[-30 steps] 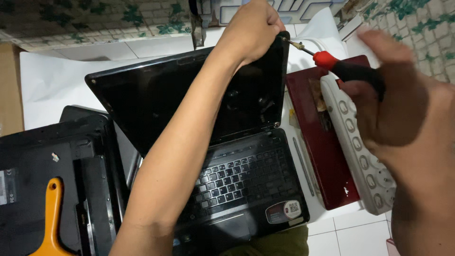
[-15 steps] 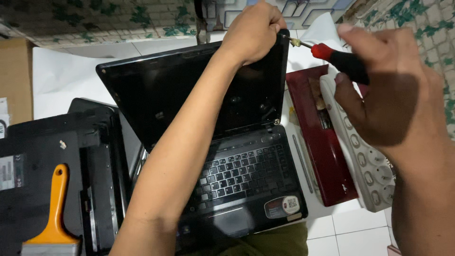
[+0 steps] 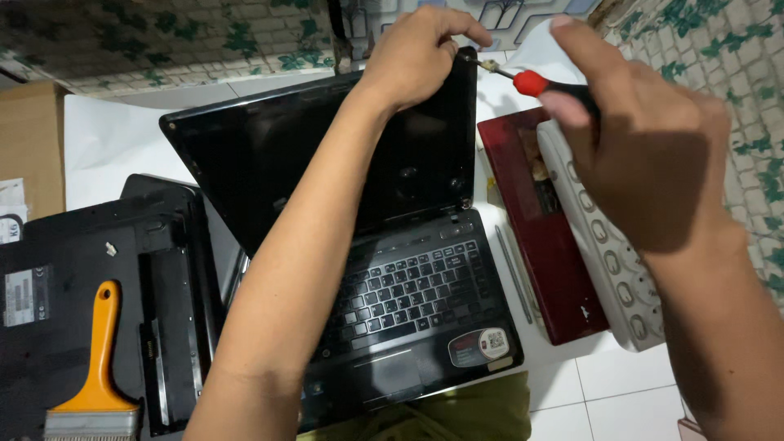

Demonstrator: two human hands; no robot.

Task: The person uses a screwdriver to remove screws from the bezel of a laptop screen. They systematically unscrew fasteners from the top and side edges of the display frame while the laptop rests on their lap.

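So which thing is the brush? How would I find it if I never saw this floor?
Start at the open black laptop in the middle, then look left to the other black laptop lying flat. The brush rests on it near the bottom edge. It alone has a bright orange handle and a row of pale bristles.

One head-worn camera looked steeply down and forward over the open laptop [image 3: 392, 269], at close range. Both forearms entered from the lower edge. The white surface [image 3: 106, 147] lay beyond the laptop, patterned walls behind it. No second view was supplied, so no overlap existed.
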